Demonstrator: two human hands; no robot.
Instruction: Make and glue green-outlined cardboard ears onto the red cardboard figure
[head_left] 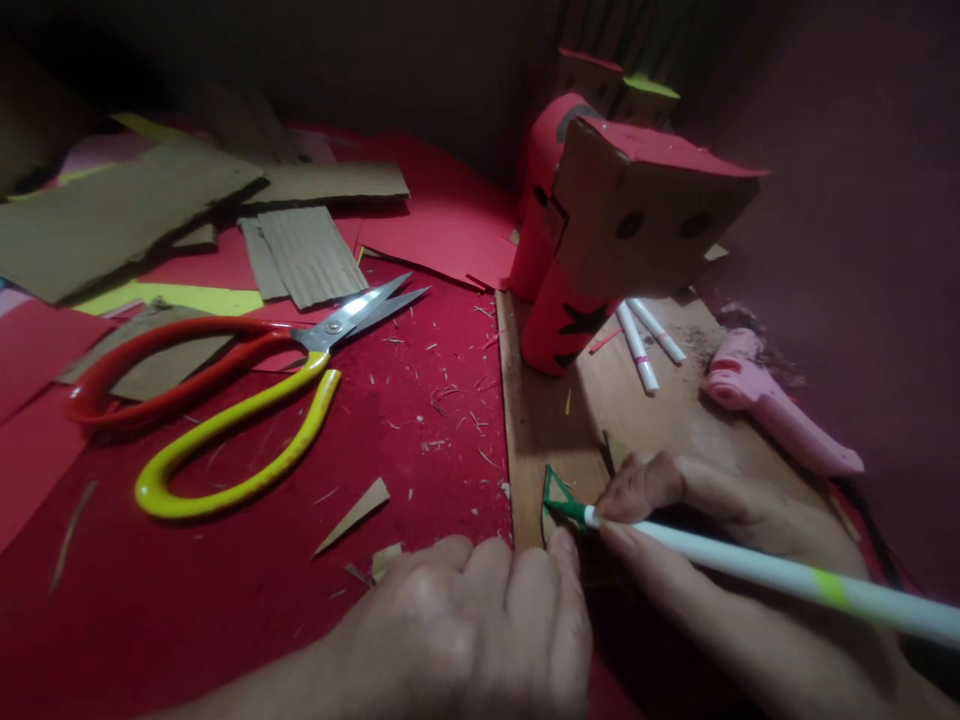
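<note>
My right hand (697, 530) is closed around a white felt-tip pen (720, 552) with a lime band. Its green tip touches a small piece of cardboard (556, 488) edged in green. My left hand (487, 620) is curled, thumb and index finger pinching the lower end of that piece, partly hidden behind the fingers. Beneath lies a wooden board (529, 440). Just beyond my hands stands a red tube (566, 325) with black marks, topped by a cardboard box (660, 225) with two dark round spots and a red top.
Large scissors (330, 330) with red and yellow handles lie spread on the red surface at left. Cardboard pieces (127, 205) and red paper (442, 220) are piled behind. A pink glue gun (784, 405) and white sticks (637, 350) rest at right. Cardboard slivers (352, 515) lie near my left hand.
</note>
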